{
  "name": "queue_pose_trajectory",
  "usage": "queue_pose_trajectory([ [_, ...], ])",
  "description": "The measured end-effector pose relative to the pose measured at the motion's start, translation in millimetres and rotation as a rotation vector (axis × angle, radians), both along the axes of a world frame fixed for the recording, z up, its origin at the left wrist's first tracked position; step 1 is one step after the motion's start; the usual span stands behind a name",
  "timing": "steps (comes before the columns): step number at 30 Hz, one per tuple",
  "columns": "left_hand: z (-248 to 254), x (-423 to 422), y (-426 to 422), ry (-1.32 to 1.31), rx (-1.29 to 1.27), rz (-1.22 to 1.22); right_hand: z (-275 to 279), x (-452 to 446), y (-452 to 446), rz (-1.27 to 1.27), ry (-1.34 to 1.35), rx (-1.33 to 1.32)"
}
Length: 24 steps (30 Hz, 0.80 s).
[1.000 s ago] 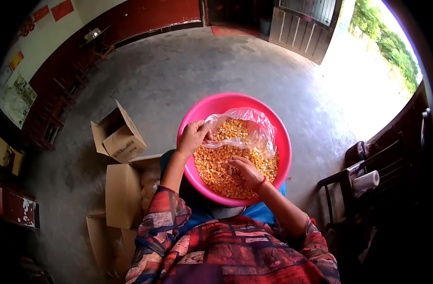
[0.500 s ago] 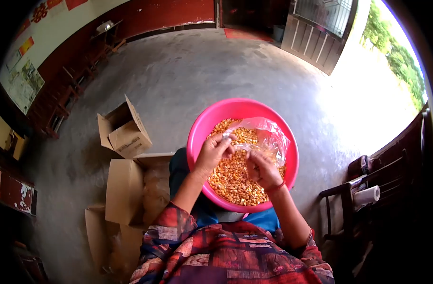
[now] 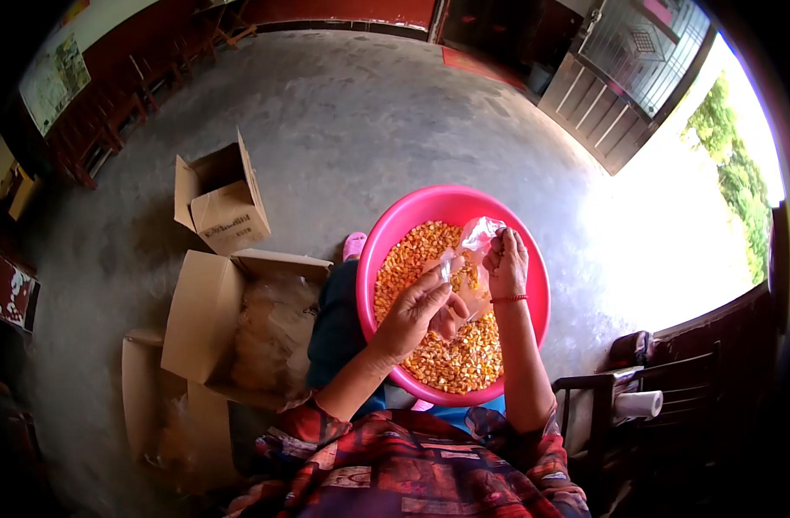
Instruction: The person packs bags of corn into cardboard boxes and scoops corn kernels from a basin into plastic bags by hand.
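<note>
A pink basin rests at my lap, holding a layer of loose yellow-orange corn kernels. Inside it is a clear plastic bag with some kernels in its lower part. My left hand pinches the bag's left edge between thumb and fingers. On the right, my right hand, with a red bracelet at the wrist, grips the bag's top right edge. The bag's mouth is gathered between the two hands, and part of it is hidden by my left fingers.
An open cardboard box stands at the left; nearer, another box holds filled plastic bags, beside a further box. A dark wooden chair with a white paper roll is at the right.
My right hand has risen from the kernels to the bag's right edge and holds it. My left hand has moved right and down with the bag's edge. The view has shifted.
</note>
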<state>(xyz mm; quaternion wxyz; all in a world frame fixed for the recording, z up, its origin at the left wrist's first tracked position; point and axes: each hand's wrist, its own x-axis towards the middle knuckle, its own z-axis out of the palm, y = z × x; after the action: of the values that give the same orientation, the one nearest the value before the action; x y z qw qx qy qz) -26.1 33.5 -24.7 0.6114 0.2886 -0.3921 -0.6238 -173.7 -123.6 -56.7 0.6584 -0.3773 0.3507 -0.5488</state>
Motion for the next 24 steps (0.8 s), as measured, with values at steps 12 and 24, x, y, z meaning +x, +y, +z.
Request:
queue_pose_trajectory([
  [12,-20.7,-2.9,-7.0,-0.048,-0.029,0.139,-10.7,-2.0,-4.6,-0.128,0.562,-0.418],
  [24,-28.3,-25.1,-3.9,0.041,0.053,0.155,50.4,-39.4,63.1,0.27,0.851,-0.204],
])
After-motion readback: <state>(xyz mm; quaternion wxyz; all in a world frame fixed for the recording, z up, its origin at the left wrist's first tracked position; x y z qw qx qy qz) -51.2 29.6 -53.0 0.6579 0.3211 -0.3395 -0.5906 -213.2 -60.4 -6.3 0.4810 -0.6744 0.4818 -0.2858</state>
